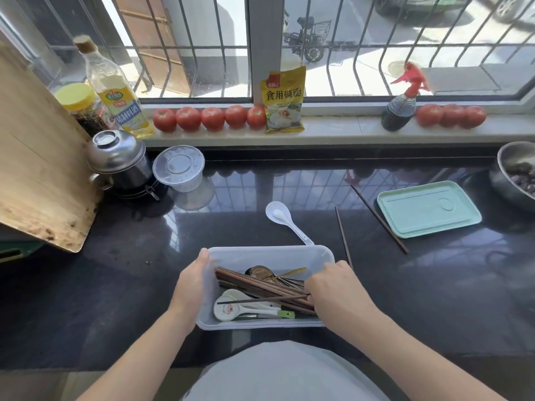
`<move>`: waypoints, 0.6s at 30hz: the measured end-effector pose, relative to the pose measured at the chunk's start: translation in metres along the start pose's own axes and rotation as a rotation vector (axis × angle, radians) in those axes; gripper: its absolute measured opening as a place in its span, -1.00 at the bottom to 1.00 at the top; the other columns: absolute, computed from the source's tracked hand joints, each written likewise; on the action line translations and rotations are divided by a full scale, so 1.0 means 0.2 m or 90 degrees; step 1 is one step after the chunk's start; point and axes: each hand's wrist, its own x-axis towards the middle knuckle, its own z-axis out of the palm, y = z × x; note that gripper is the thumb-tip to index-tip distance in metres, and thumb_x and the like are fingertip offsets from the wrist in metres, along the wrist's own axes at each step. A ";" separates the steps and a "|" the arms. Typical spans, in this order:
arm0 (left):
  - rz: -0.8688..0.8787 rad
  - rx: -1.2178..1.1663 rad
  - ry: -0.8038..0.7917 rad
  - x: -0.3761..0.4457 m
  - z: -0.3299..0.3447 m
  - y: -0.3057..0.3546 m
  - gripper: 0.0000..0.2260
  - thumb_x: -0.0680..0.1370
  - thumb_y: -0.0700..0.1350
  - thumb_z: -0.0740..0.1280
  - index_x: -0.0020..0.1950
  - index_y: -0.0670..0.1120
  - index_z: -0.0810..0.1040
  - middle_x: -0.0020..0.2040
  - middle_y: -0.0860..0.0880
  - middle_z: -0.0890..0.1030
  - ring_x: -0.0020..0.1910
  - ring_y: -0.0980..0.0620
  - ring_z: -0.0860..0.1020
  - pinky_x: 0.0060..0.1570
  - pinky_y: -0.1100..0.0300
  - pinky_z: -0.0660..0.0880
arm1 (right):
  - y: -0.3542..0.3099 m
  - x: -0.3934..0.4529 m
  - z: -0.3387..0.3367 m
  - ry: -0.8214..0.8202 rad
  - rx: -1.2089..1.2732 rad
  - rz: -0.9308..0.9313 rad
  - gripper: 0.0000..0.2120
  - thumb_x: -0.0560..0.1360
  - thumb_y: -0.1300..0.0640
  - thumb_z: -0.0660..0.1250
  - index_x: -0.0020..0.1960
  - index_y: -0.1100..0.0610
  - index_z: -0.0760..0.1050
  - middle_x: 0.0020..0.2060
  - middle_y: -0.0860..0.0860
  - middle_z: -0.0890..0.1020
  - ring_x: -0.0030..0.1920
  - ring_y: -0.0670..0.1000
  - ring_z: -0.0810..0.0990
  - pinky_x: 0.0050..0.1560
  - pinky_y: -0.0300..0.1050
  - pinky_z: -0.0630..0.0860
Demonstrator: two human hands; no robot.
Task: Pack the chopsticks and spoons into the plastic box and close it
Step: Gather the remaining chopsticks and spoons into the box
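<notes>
I take the plastic box [269,253] as my landmark; it sits open on the dark counter [121,285], close to the front edge. My left hand [191,287] grips the box's left wall, thumb up at the far left corner, fingers wrapped on the rim. My right hand [333,290] reaches into the box's right end, fingers closed on a single chopstick [260,300] that lies crosswise over the contents. Inside the box I see a bundle of dark chopsticks [260,285] running diagonally, white ceramic spoons [231,308] toward the near left corner, and metal spoons [260,272] toward the far side. Just beyond the box's far wall, a white spoon [279,217] lies on the counter, its handle end touching or nearly touching the rim. To the right of the box, two loose chopsticks [343,235] lie apart from each other. Farther right of those sits the green lid [428,209], flat on the counter, well apart from the box.
</notes>
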 end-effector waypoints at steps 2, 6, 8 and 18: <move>0.011 0.024 0.014 -0.02 0.01 0.01 -0.36 0.45 0.48 0.26 0.16 -0.01 0.74 0.12 -0.14 0.74 0.20 -0.21 0.67 0.38 -0.28 0.45 | 0.01 -0.01 0.02 0.013 -0.013 0.007 -0.64 0.33 0.27 0.39 -0.45 0.03 0.25 -0.54 -0.04 0.27 -0.48 0.05 0.17 -0.27 -0.07 0.23; 0.018 0.045 0.034 -0.03 0.02 0.03 -0.40 0.49 0.45 0.24 0.07 -0.02 0.76 0.06 -0.15 0.75 0.15 -0.22 0.69 0.33 -0.28 0.49 | 0.07 -0.03 0.07 0.032 -0.006 0.033 -0.72 0.26 0.21 0.47 -0.45 0.02 0.39 -0.55 -0.06 0.34 -0.46 0.12 0.41 -0.35 -0.13 0.21; 0.022 0.036 0.029 -0.02 0.02 0.02 -0.41 0.53 0.44 0.23 0.07 -0.03 0.75 0.08 -0.17 0.75 0.16 -0.23 0.68 0.33 -0.28 0.49 | 0.05 0.00 0.07 0.020 0.023 0.032 -0.69 0.23 0.19 0.52 -0.46 0.01 0.39 -0.57 -0.07 0.33 -0.48 0.11 0.38 -0.38 -0.15 0.29; 0.052 0.084 0.040 -0.06 0.05 0.05 -0.44 0.53 0.41 0.21 0.04 -0.02 0.73 0.02 -0.14 0.74 0.11 -0.19 0.67 0.27 -0.22 0.49 | 0.23 0.13 0.09 0.380 0.203 0.161 -0.87 0.49 0.19 0.39 -0.23 0.08 0.55 -0.33 -0.01 0.55 -0.32 0.11 0.52 -0.26 0.00 0.46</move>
